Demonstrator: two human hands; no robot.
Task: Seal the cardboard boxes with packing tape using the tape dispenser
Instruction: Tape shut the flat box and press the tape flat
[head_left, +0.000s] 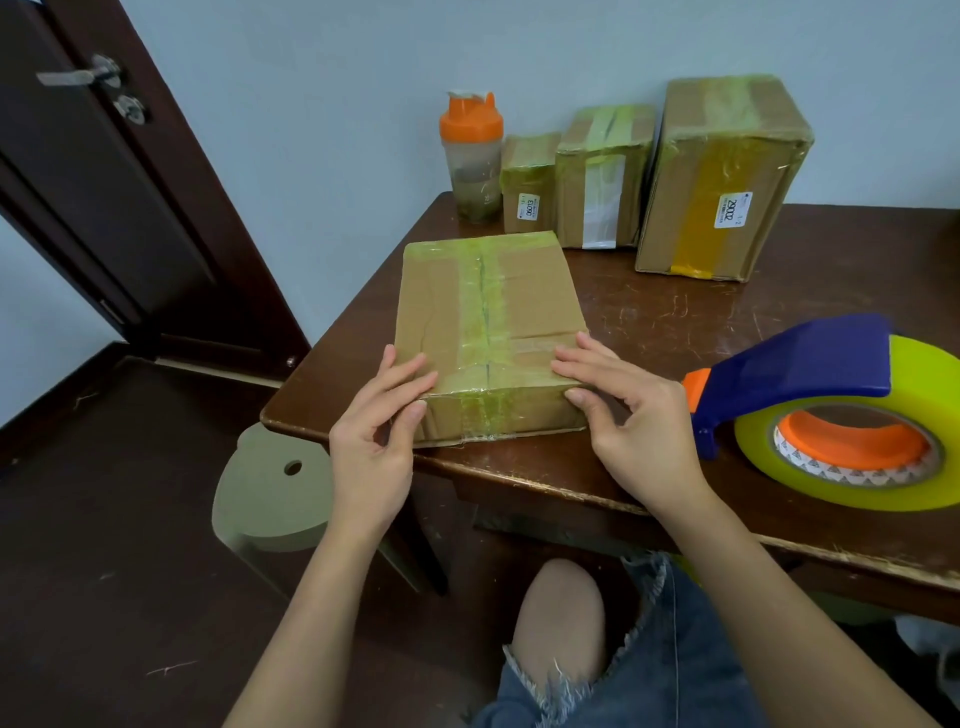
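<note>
Cardboard box (488, 332) lies flat at the near left corner of the brown table (649, 322), its near edge close to the table's front edge. A strip of greenish clear tape runs down the middle of its top, over the seam, and folds down the near side; more tape crosses the far edge.

Closest to the camera, a bare knee and frayed denim shorts (660, 670) show below the table. Both forearms reach up from there to the box. The left hand (376, 441) holds the box's near left corner, fingers laid on the top and thumb curled against the near side. The right hand (631, 415) holds the near right corner the same way, fingers on the top and thumb pressed to the front face. Neither hand holds anything else.

To the left, beside the table, stands a pale green stool (270, 493) with a round hole in its seat.

Just right of the right hand, the tape dispenser (810, 374) lies on the table, blue with an orange handle end, carrying a large roll of yellowish clear tape (852, 457) on an orange hub. It is apart from both hands.

At the table's back edge, against the pale wall, stand from left to right a shaker bottle (471, 158) with an orange lid, a small taped box (529, 184), a middle taped box (602, 176) and a big taped box (722, 176) with a yellow band and a white label.

Far left, a dark wooden door (104, 171) with a metal handle.
</note>
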